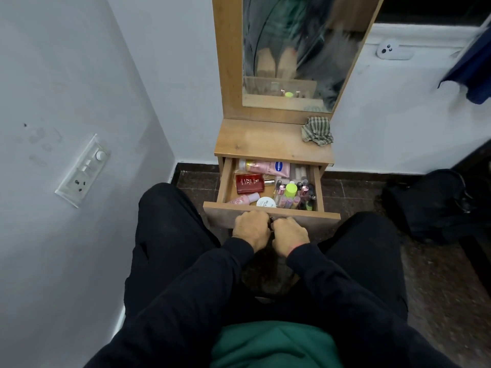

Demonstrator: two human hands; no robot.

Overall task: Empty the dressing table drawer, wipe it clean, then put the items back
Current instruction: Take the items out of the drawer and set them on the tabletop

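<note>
The wooden dressing table drawer [318, 191] stands pulled out in front of me, full of cosmetics. Inside lie a red perfume box [249, 183], a pink tube [265, 167], a small pink bottle [243, 200], a white round jar [266, 202], a neon-yellow capped bottle [291, 189] and several lipsticks and small tubes [303, 196]. My left hand [251, 228] and my right hand [289, 233] are side by side on the drawer's front panel, fingers curled around its dark handle. A checked cloth [317, 130] lies crumpled on the table top at the back right.
A mirror [297, 54] rises behind the table top [260, 140]. A grey wall with a switch panel [83, 170] closes in on the left. A black bag [430, 203] sits on the dark tiled floor at right. My knees flank the drawer.
</note>
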